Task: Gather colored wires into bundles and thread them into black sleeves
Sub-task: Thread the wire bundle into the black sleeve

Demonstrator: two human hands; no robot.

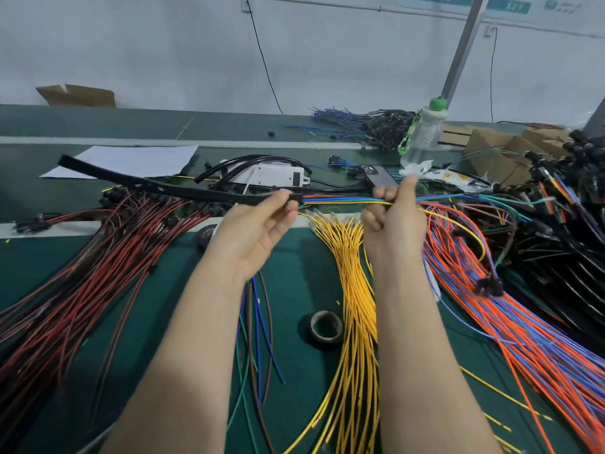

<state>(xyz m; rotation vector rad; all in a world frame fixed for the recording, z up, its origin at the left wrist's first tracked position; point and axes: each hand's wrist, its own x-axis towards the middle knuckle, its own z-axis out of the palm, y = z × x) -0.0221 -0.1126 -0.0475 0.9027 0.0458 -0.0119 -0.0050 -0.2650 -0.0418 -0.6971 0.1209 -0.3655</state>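
A black sleeve (183, 191) is held above the tabletop (294, 276), its mouth pinched in the grip of the left hand (258, 231). A thin bundle of colored wires (337, 200) entering that mouth is clenched in the grip of the right hand (393, 221). The sleeve is judged light and pliable, so it is best taken right at the opening. The wires are judged light, springy and somewhat slick, prone to buckling or splaying. They are best grasped close to the mouth and fed in short pushes.

Wiring workshop: wire piles (353, 290), tape roll (325, 327), bench (294, 283).
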